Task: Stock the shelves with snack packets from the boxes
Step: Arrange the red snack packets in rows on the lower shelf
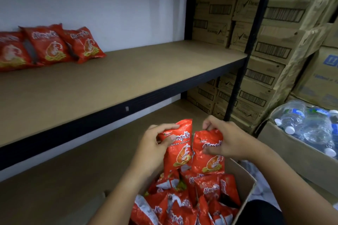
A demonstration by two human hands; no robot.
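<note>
- Over the open carton at bottom centre: both hands are working, each holding one red prawn-cracker packet above the pile.
- left hand is gripping the left packet; grip is clamped on it, fingers curling over the top edge, thumb pressing on the front face.
- right hand is gripping the right packet; grip is clamped on it too, fingers pinching the top corner, thumb lying across the front.
- The two held packets are standing roughly upright, side by side, edges touching or nearly so (cannot tell which).
- Loose packets of the same kind are filling the carton beneath them, lying jumbled at all angles.
- Upper shelf: three shelved packets are leaning against the white back wall at the far left, overlapping one another; the leftmost is cut off by the frame edge.
- Lower shelf is sitting just behind the carton, brown board like the one above.
- Black upright post is carrying the right end of the upper shelf.
- Stacked cardboard boxes are filling the space to the right of the rack.
- Bottled water is lying in an open box at far right, near the right forearm.
</note>
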